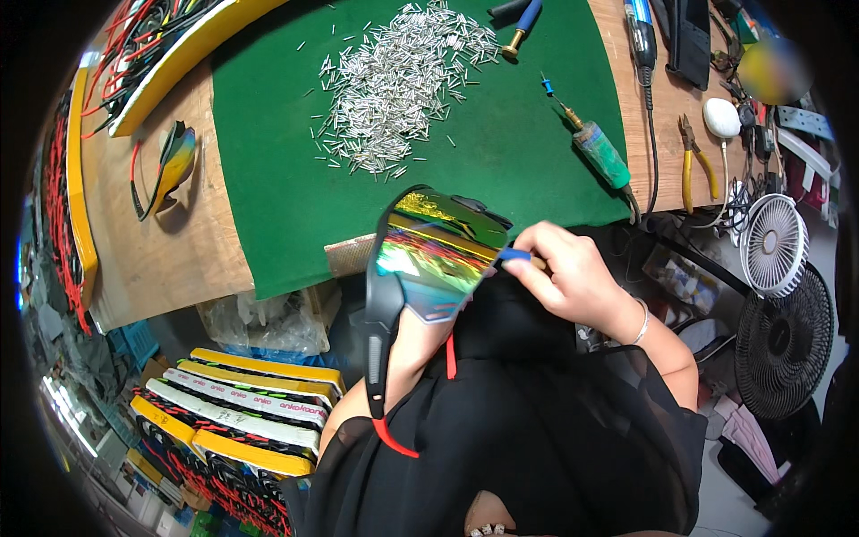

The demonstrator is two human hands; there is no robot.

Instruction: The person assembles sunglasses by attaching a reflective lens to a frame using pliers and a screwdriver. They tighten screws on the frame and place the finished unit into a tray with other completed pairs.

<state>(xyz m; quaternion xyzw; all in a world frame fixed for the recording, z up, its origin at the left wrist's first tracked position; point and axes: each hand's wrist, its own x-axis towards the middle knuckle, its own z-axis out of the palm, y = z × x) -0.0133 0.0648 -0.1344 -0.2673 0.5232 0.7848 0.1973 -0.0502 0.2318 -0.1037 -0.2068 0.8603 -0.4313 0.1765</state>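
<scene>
Left hand [416,345] grips mirrored sunglasses [438,255] from underneath – right hand [573,277] fingers pinch a blue-handled tool [513,255] against the frame.

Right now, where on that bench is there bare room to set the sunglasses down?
The green felt mat is bare between the heap of small silver metal pins and the green-handled soldering tool, and along its near edge. The bare wooden benchtop beside the other mirrored sunglasses is free too. The right end, by the yellow-handled pliers, is crowded.
</scene>
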